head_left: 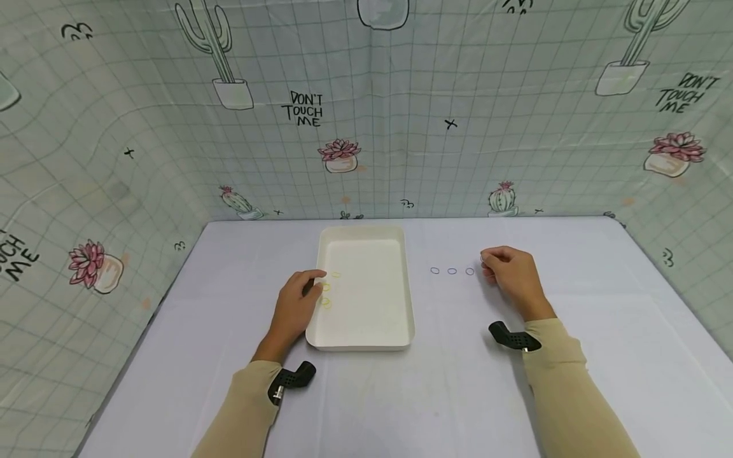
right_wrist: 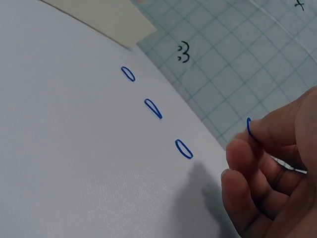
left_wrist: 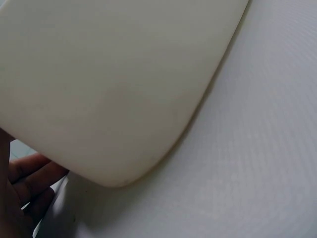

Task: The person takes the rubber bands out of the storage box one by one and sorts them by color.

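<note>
"On the bench, just right of the white tray, what lies there?"

"Three blue bands, spaced apart in a row that runs toward the right hand."

"And that hand, does it hold anything?"

"Yes, one more blue band. The right wrist view shows it pinched at the tips of the fingers, near the end of the row but apart from it."

"How about the left hand?"

"It rests at the tray's left rim, fingers loosely bent, the index reaching over the edge. They grip nothing that I can see."

"Anything inside the tray?"

"Three yellow bands, near the left wall. The farthest sits just beyond the index fingertip."

"And behind it all?"

"A pale grid-patterned cloth, printed with potted cacti and succulents."
</note>
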Demonstrator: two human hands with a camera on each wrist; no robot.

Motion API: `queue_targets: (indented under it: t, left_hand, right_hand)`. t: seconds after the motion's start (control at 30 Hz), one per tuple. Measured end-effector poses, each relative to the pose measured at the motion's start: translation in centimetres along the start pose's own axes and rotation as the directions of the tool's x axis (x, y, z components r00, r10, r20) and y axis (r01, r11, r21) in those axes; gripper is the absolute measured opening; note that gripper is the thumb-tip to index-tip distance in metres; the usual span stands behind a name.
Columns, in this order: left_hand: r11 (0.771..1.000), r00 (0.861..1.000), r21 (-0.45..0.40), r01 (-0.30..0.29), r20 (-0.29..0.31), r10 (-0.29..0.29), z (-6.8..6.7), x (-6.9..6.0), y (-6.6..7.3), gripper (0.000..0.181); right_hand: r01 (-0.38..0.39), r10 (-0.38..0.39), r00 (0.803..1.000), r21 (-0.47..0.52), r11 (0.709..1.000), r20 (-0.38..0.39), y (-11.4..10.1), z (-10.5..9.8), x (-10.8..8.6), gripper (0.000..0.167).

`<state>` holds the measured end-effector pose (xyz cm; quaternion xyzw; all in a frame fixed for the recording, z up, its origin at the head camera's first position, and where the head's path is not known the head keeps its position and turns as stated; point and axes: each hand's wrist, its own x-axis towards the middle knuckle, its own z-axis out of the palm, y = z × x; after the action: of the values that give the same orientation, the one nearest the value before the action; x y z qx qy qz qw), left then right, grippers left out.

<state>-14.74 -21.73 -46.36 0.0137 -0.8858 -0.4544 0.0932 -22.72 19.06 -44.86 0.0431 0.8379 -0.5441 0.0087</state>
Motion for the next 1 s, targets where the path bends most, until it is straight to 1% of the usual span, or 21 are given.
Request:
queue_targets:
  t: [0.17,0.27,0.47,0.53,0.67,0.8,1.0]
  left_hand:
    - [1.000,1.000,-0.001,-0.002,0.004,0.002,0.2,0.0,-0.1,0.028]
    - [1.000,1.000,0.001,-0.006,0.000,0.006,0.2,0.1,0.0,0.028]
    - [1.000,1.000,0.014,-0.005,-0.004,0.005,0.0,0.1,0.0,0.029]
    - [1.000,1.000,0.016,-0.005,-0.004,0.005,0.0,0.0,-0.1,0.029]
    - [1.000,1.000,0.014,-0.009,-0.004,0.009,0.0,0.0,-0.2,0.028]
    - [1.000,1.000,0.012,-0.011,-0.002,0.011,0.0,-0.1,-0.1,0.028]
    - [1.000,1.000,0.006,-0.011,0.002,0.011,0.0,-0.1,0.0,0.028]
  right_hand:
    - [-0.043,0.044,0.999,-0.049,0.998,0.009,0.5,-0.4,0.0,0.036]
    - [-0.052,0.054,0.998,-0.071,0.996,0.016,0.7,-0.6,0.2,0.036]
    - [-0.083,0.084,0.996,-0.073,0.994,0.013,1.1,-0.8,0.7,0.033]
    - [-0.083,0.084,0.996,-0.069,0.994,0.018,1.1,-0.7,0.7,0.033]
    - [-0.071,0.074,0.997,-0.102,0.992,0.027,1.1,-0.5,0.9,0.029]
    - [-0.055,0.060,0.998,-0.176,0.983,0.024,1.1,-0.4,0.8,0.027]
    - [-0.011,0.018,1.000,-0.285,0.958,0.022,1.1,-0.2,0.6,0.026]
